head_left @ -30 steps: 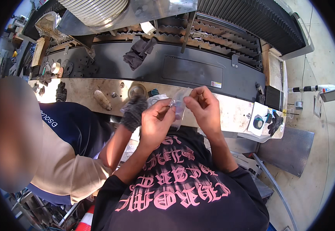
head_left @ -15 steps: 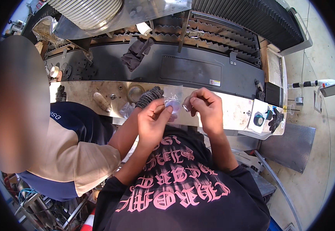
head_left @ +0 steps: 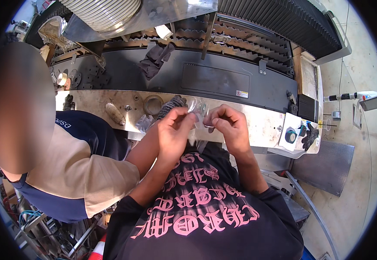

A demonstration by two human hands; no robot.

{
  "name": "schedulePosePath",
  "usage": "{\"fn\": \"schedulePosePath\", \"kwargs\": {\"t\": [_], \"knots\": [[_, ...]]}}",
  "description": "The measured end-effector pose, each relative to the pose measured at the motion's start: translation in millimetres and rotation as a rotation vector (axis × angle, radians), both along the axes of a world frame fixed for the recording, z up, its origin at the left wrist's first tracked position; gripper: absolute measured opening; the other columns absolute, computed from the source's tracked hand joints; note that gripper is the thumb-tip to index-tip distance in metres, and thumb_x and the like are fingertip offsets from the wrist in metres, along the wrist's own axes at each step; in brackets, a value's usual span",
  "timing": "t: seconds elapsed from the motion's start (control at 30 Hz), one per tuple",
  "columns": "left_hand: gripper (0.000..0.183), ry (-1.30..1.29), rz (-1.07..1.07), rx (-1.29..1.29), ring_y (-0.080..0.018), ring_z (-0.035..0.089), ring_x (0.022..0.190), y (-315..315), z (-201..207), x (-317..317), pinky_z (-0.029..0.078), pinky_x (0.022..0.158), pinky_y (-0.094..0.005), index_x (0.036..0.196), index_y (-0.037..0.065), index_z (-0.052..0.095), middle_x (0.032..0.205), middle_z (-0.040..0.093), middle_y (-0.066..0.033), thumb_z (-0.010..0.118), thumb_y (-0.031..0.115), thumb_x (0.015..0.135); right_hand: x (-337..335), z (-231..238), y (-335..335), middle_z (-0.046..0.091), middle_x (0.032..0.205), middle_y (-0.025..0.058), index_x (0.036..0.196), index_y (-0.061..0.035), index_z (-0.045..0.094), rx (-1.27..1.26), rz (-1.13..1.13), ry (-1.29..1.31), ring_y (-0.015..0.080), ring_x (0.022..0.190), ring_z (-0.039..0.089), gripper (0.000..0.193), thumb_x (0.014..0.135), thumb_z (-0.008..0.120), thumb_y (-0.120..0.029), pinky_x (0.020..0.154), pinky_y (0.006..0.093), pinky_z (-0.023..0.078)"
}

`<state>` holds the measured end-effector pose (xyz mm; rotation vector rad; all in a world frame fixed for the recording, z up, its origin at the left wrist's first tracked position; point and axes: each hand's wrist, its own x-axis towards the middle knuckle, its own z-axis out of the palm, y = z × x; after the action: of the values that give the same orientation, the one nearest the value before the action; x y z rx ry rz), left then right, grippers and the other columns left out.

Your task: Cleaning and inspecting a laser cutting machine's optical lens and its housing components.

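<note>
A small clear plastic bag [head_left: 196, 106] is held up over the front edge of the bench. My left hand [head_left: 174, 134] is closed on it, pinching one side between thumb and fingers. My right hand [head_left: 230, 128] is right beside the bag with thumb and fingertips pressed together. A small shiny piece shows at those fingertips, but I cannot make out what it is. Behind my left hand is a grey knitted glove [head_left: 171, 105] worn by the person at my left, whose arm passes behind mine.
The person's sleeve [head_left: 110, 184] is close to my left forearm. On the bench [head_left: 257, 117] are a tape roll [head_left: 153, 104], a crumpled clear bag [head_left: 144, 123] and a pale oblong object [head_left: 115, 113]. Black gloves [head_left: 310, 136] lie at right. A dark cloth [head_left: 156, 60] hangs over the machine front.
The bag was flat and upright; now it looks creased and bulged. My right hand has come slightly left and down, closer to the bag. My left hand has shifted a little right.
</note>
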<state>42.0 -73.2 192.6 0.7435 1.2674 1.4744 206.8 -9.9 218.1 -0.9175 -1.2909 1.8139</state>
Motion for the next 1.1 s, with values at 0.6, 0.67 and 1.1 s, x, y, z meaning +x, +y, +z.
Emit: {"fn": "schedulePosePath", "kwargs": {"t": [0.6, 0.67, 1.1], "knots": [[0.013, -0.276, 0.032, -0.054, -0.0259, 0.073, 0.089, -5.9, 27.3, -18.3, 0.065, 0.073, -0.0371, 0.107, 0.001, 0.060, 0.096, 0.072, -0.0167, 0.066, 0.005, 0.096, 15.5, 7.7, 6.1, 0.069, 0.084, 0.0031, 0.098, 0.0002, 0.068, 0.071, -0.083, -0.093, 0.0085, 0.074, 0.061, 0.014, 0.099, 0.063, -0.013, 0.064, 0.0230, 0.047], [0.013, -0.264, 0.027, -0.023, -0.0254, 0.074, 0.087, -7.2, 26.2, -19.9, 0.065, 0.072, -0.0373, 0.107, 0.001, 0.060, 0.095, 0.072, -0.0159, 0.065, 0.005, 0.096, 14.7, 6.8, 5.0, 0.068, 0.084, 0.0027, 0.095, -0.0003, 0.069, 0.075, -0.089, -0.068, 0.0086, 0.074, 0.061, 0.015, 0.099, 0.063, -0.014, 0.064, 0.0229, 0.047], [0.013, -0.079, -0.005, 0.052, -0.0190, 0.072, 0.070, -11.9, 53.2, -30.2, 0.058, 0.061, -0.0271, 0.104, -0.002, 0.065, 0.089, 0.073, -0.0172, 0.062, 0.009, 0.098, 17.5, 20.7, 11.6, 0.065, 0.086, 0.0031, 0.095, 0.0025, 0.066, 0.074, -0.062, -0.003, 0.0091, 0.076, 0.057, 0.008, 0.094, 0.066, -0.006, 0.067, 0.0240, 0.047]]}}
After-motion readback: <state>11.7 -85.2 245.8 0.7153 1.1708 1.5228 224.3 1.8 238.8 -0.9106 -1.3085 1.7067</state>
